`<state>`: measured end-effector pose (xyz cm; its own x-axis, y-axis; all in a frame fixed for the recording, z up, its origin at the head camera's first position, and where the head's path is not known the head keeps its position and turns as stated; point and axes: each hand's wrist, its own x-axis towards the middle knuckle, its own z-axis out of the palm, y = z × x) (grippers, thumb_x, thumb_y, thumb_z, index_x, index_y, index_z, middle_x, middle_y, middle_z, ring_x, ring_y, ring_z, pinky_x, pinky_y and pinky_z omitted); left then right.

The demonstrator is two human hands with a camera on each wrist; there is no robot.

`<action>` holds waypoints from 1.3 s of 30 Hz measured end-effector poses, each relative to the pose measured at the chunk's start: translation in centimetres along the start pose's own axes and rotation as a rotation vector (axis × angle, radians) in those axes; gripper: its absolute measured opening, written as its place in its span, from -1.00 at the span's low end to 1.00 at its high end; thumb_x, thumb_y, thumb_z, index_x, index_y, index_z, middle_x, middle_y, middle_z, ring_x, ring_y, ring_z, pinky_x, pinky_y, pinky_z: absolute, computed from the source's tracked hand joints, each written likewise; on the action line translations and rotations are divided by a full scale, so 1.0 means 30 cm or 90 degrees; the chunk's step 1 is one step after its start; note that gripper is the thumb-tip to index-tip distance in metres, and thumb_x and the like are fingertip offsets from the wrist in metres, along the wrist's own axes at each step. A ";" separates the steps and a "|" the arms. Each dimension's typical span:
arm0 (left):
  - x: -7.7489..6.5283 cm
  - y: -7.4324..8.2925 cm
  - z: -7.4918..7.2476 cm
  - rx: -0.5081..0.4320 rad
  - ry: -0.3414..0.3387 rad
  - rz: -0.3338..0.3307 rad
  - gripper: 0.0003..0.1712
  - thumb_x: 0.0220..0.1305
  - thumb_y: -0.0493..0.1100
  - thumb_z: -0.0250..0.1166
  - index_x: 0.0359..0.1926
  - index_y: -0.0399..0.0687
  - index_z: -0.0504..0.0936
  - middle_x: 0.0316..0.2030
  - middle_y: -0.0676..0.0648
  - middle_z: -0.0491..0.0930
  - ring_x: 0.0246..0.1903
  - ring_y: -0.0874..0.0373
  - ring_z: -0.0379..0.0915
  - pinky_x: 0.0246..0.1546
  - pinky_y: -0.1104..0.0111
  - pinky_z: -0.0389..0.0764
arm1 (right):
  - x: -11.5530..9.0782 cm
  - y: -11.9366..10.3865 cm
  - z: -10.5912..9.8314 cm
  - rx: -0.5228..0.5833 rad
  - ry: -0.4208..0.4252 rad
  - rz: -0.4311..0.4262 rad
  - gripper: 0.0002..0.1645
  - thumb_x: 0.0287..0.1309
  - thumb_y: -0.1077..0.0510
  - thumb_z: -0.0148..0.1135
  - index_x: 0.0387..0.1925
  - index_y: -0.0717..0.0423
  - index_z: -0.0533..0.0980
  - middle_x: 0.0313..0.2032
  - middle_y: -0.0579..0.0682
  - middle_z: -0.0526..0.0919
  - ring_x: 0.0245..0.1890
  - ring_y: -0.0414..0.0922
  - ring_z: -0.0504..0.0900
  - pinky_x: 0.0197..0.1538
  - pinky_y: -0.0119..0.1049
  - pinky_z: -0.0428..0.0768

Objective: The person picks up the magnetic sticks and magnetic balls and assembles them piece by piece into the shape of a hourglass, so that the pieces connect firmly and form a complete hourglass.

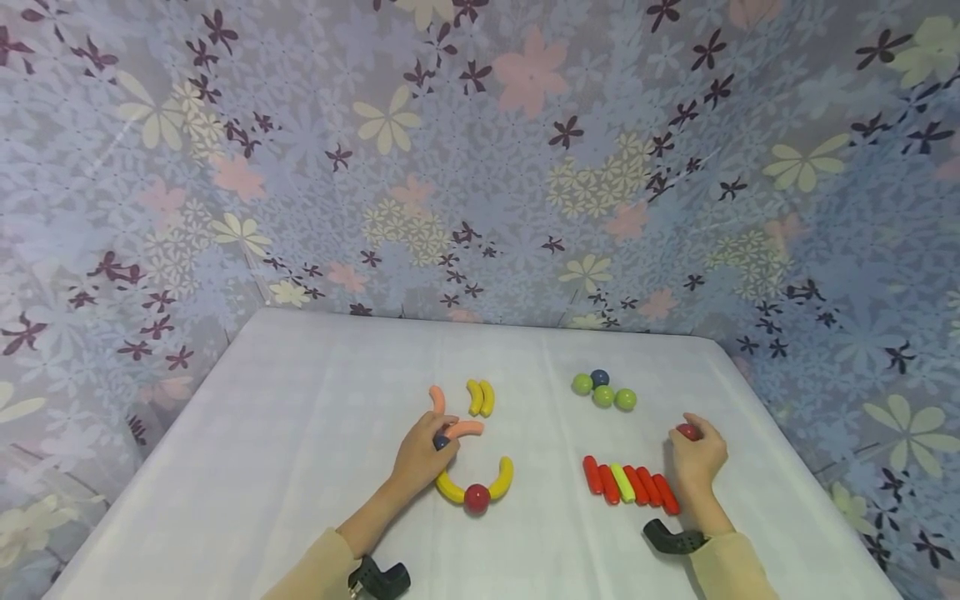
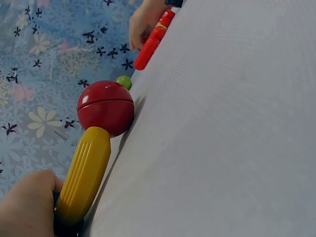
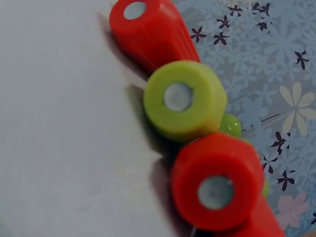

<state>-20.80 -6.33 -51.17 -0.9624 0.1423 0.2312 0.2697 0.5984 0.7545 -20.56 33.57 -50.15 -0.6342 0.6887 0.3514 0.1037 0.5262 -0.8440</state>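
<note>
My left hand [image 1: 420, 454] pinches a dark blue ball [image 1: 441, 442] between thumb and fingers, beside a peach curved magnetic stick [image 1: 467, 428]. Another peach curved stick [image 1: 437, 398] lies just beyond the fingers. Below the blue ball, a yellow curved stick [image 1: 450, 489] leads to a red ball [image 1: 477, 498], and a second yellow curved stick [image 1: 502, 478] rises from its other side. In the left wrist view, the yellow stick [image 2: 85, 173] touches the red ball [image 2: 106, 108]. On the right, my right hand [image 1: 701, 457] holds another red ball [image 1: 687, 432] in its curled fingers.
Several red sticks [image 1: 592, 475] and one lime stick [image 1: 622, 483] lie in a row left of my right hand; the right wrist view shows metal discs [image 3: 178, 97] on their ends. Two yellow curved sticks [image 1: 487, 398], green balls [image 1: 603, 396] and a blue ball [image 1: 599, 377] lie farther back.
</note>
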 end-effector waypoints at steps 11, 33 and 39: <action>-0.001 0.005 0.005 0.071 0.061 -0.008 -0.71 0.10 -0.07 0.31 -0.15 -0.06 0.69 -0.33 -0.01 0.61 -0.39 0.20 0.43 -0.29 0.34 0.49 | -0.100 -0.143 0.038 0.067 -0.106 -0.058 -0.53 0.07 0.36 0.22 0.07 0.32 0.49 0.00 0.26 0.57 -0.17 -0.32 0.44 -0.14 -0.71 0.31; -0.024 0.036 0.004 0.026 0.122 -0.040 -0.75 0.11 -0.07 0.31 -0.18 -0.03 0.67 -0.41 0.02 0.58 -0.47 0.25 0.36 -0.45 0.48 0.36 | -0.422 -0.337 0.288 0.107 -0.427 -0.119 -0.55 -0.01 0.24 0.39 -0.01 0.18 0.54 -0.14 0.07 0.66 -0.14 -0.04 0.57 -0.10 -0.39 0.58; -0.036 0.044 0.001 0.012 0.132 -0.050 -0.74 0.13 -0.01 0.35 -0.19 0.00 0.68 -0.44 0.04 0.58 -0.49 0.27 0.34 -0.47 0.50 0.34 | -0.431 -0.334 0.327 0.128 -0.458 -0.121 -0.56 -0.02 0.21 0.41 -0.04 0.16 0.56 -0.19 0.05 0.67 -0.21 -0.08 0.59 -0.15 -0.48 0.55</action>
<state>-19.39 -5.68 -50.44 -0.9528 -0.0699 0.2953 0.1918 0.6155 0.7644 -20.91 14.50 -50.22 -0.9764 0.0655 0.2058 -0.1542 0.4554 -0.8768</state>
